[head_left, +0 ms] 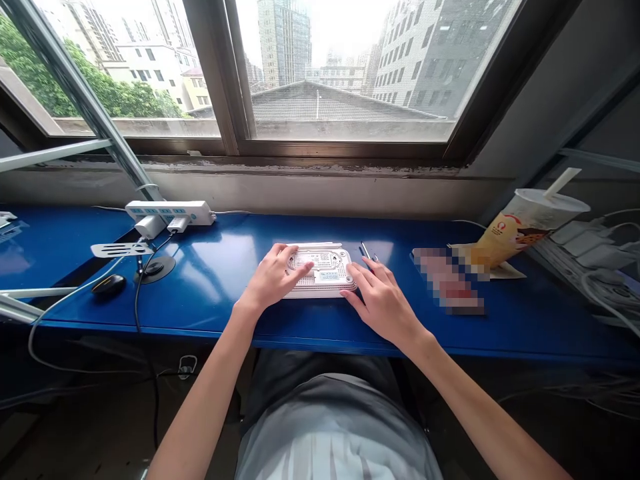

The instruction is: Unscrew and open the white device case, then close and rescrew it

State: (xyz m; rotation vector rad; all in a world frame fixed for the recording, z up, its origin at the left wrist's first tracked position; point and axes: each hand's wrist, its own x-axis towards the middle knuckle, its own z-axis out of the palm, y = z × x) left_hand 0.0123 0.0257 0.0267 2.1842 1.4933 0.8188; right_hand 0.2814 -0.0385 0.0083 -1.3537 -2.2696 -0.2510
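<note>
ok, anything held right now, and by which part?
White vented box on the desk: left hand over its left end, right hand at its right edge. Grip or just resting, can't tell.

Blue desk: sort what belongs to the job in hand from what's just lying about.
In the job, apparently:
white vented device, touched by left hand and right hand
slim tools beside the right hand, perhaps

Lying about, likely:
drink cup
black mouse-like object
power strip
blurred flat item

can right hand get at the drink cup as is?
Looks like yes. The right hand only has its fingers at the edge of the white device, and the drink cup is off to its right, with just a low blurred-out item lying between.
</note>
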